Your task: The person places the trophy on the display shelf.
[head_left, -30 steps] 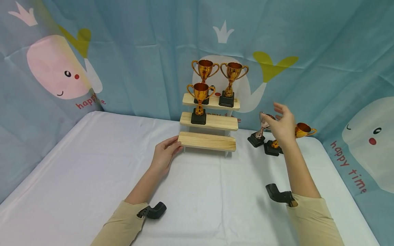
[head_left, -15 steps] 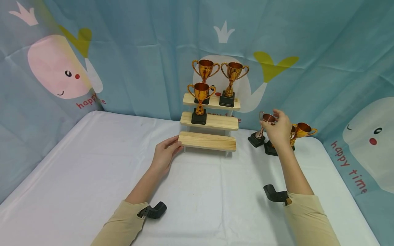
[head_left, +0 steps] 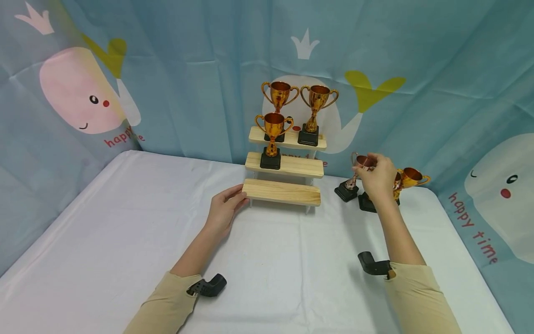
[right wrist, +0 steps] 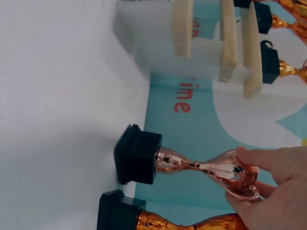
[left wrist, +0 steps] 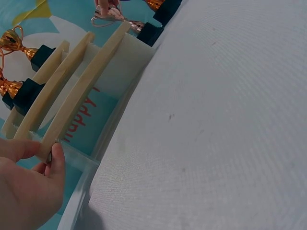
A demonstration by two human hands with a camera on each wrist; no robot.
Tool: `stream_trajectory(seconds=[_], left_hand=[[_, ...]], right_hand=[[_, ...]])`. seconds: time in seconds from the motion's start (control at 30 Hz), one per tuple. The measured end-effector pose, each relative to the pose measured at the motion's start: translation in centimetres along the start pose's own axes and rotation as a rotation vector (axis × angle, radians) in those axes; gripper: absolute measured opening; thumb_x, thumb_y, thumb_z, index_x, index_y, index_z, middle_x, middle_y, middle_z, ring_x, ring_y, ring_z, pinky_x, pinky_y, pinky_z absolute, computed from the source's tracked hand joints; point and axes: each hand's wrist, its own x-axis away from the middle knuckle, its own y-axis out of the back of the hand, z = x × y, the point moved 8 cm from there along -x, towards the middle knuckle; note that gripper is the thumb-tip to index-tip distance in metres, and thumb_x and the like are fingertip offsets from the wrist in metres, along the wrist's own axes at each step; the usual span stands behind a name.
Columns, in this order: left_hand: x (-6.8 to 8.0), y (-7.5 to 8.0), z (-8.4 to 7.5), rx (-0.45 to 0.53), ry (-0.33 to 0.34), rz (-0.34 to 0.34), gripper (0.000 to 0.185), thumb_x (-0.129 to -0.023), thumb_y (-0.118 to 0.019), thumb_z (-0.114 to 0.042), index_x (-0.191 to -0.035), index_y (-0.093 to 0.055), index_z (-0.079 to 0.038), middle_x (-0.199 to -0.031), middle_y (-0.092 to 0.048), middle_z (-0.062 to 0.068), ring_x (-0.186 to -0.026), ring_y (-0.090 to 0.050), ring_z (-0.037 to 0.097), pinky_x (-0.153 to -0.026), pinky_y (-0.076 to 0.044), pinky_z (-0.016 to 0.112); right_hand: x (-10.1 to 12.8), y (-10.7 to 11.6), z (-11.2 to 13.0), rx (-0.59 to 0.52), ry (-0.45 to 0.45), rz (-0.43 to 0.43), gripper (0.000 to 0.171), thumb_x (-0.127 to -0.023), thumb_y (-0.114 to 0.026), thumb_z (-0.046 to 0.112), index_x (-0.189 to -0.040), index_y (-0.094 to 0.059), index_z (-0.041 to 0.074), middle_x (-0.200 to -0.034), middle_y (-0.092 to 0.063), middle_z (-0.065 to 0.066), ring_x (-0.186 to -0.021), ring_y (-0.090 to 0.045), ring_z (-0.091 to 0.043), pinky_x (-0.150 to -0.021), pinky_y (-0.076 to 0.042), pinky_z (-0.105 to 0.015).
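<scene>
My left hand pinches the left end of the lowest wooden board of a three-step display stand; the left wrist view shows thumb and fingers on its end. To the right of the stand, my right hand grips a small rose-gold trophy by its cup. Its black base is at the tabletop, slightly tilted. Two gold trophies stand on the top board, one at left and one at right. A third gold trophy stands at the left of the middle board.
Beside and behind my right hand stand more trophies, among them a gold one, partly hidden by the hand. A white cloth covers the table. Blue printed curtains hang close behind the stand and along both sides.
My right hand has come down and left onto the rose-gold trophy and now grips its cup; the trophy's base has shifted slightly. My left hand stays on the lowest board.
</scene>
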Motion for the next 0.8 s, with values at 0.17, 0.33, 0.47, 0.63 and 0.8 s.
stream_trajectory(seconds=[0.17,0.33,0.47,0.63,0.8], left_hand=[[0.1,0.0,-0.1,-0.001,-0.002,-0.003,0.044,-0.108,-0.058,0.0,-0.151,-0.051,0.007,-0.142,-0.051,0.021,-0.113,-0.064,0.016,-0.098,-0.06,0.018],[0.1,0.0,-0.1,0.008,0.001,0.002,0.044,-0.108,-0.057,0.0,-0.151,-0.05,0.008,-0.143,-0.05,0.022,-0.114,-0.064,0.016,-0.098,-0.06,0.018],[0.1,-0.1,0.0,0.007,0.004,-0.001,0.044,-0.108,-0.057,0.0,-0.151,-0.051,0.007,-0.143,-0.051,0.021,-0.113,-0.064,0.016,-0.098,-0.06,0.018],[0.1,-0.1,0.0,0.01,0.005,0.0,0.044,-0.108,-0.057,-0.001,-0.151,-0.051,0.007,-0.143,-0.051,0.021,-0.115,-0.064,0.017,-0.099,-0.06,0.018],[0.0,-0.1,0.0,0.009,0.011,-0.001,0.044,-0.108,-0.057,-0.001,-0.151,-0.051,0.007,-0.144,-0.051,0.021,-0.119,-0.063,0.02,-0.1,-0.059,0.018]], right_hand=[[0.0,0.4,0.5,-0.011,0.001,0.032,0.058,-0.103,-0.068,0.008,-0.153,-0.046,-0.009,-0.145,-0.049,-0.035,-0.127,-0.058,-0.049,-0.103,-0.06,-0.059],[-0.1,0.8,1.2,-0.03,0.015,0.066,0.059,-0.103,-0.069,0.01,-0.155,-0.046,-0.006,-0.154,-0.046,-0.032,-0.131,-0.058,-0.048,-0.104,-0.059,-0.059],[-0.1,1.3,2.0,-0.035,0.035,0.094,0.061,-0.102,-0.072,0.012,-0.156,-0.046,-0.004,-0.155,-0.048,-0.031,-0.135,-0.056,-0.048,-0.107,-0.058,-0.058],[0.0,1.9,3.4,-0.014,0.073,0.127,0.063,-0.102,-0.073,0.016,-0.156,-0.047,-0.002,-0.152,-0.051,-0.031,-0.136,-0.056,-0.047,-0.094,-0.061,-0.04],[0.2,2.4,4.9,-0.009,0.119,0.145,0.062,-0.102,-0.074,0.02,-0.155,-0.05,0.0,-0.151,-0.053,-0.029,-0.128,-0.061,-0.044,-0.067,-0.045,-0.011]])
